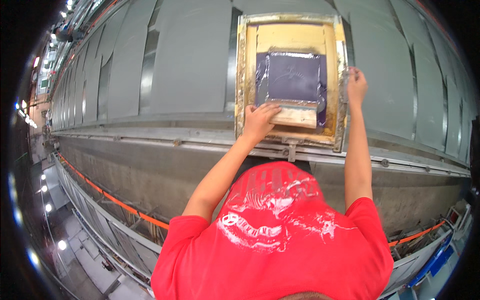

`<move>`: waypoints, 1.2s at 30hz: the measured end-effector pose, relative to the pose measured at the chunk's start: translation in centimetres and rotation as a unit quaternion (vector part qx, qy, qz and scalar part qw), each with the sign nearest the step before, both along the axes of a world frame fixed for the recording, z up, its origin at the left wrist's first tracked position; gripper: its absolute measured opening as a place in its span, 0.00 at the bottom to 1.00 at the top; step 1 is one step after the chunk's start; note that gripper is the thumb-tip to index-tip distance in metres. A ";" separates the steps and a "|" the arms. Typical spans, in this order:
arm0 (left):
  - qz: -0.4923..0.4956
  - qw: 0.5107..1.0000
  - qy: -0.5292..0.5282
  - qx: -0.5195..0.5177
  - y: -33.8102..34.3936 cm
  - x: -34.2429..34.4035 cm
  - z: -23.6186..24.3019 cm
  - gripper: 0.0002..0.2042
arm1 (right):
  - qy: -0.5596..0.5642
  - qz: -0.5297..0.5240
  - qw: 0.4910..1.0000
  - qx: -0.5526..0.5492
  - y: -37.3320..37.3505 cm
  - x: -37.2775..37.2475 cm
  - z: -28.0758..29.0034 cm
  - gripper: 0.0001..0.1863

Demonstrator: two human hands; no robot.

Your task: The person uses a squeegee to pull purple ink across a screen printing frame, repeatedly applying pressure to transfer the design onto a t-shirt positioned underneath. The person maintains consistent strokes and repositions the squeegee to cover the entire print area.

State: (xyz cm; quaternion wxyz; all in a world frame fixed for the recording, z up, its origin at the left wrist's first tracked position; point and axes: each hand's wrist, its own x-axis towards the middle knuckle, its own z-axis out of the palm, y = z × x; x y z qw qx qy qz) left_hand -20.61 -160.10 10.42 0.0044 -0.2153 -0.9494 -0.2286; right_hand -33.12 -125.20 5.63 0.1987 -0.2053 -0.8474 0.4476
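A screen printing frame (242,65) with yellowish mesh and a dark purple ink area (292,80) lies over the grey table, fixed at its near edge by a metal clamp (291,149). My left hand (260,120) grips a wooden squeegee (297,118) lying across the lower part of the screen, below the ink. My right hand (357,85) is closed at the frame's right edge, its fingertips on the rim or a small fitting there; which of these is too small to tell.
Grey flat boards (190,60) line the long table on both sides of the frame. A metal rail (200,145) runs along the near edge, with a concrete walkway (125,165) below it. Orange strips (115,197) and blue panels (437,260) show farther down.
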 end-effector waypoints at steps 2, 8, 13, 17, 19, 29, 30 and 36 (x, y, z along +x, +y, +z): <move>0.012 1.000 0.005 -0.005 -1.2 0.3 0.9 0.27 | 0.035 -0.010 0.999 0.004 -1.3 0.1 1.7 0.13; 0.051 0.998 0.001 -0.047 -18.0 -1.0 2.8 0.26 | 0.047 0.020 0.996 -0.071 -20.2 -0.8 1.3 0.13; 0.032 0.994 0.003 -0.101 -30.2 -2.1 3.0 0.26 | 0.024 0.025 0.995 -0.096 -32.6 -1.0 1.3 0.11; -0.001 0.993 0.021 -0.120 -32.5 -2.2 1.9 0.28 | 0.006 0.036 0.995 -0.095 -33.8 -1.0 0.6 0.12; -0.013 0.993 0.025 -0.114 -33.9 -1.9 2.0 0.30 | -0.007 0.034 0.996 -0.082 -34.4 -1.2 0.5 0.13; -0.090 0.987 0.043 -0.128 -36.6 1.6 2.5 0.31 | -0.099 0.086 0.990 0.044 -33.5 -1.2 -0.6 0.13; -0.082 0.986 0.042 -0.138 -36.4 1.0 2.3 0.31 | -0.115 0.106 0.984 0.083 -33.1 -1.1 -0.3 0.14; -0.024 0.995 0.042 -0.090 -35.2 -12.4 1.9 0.24 | -0.009 0.374 0.902 0.218 -38.1 -3.4 9.1 0.30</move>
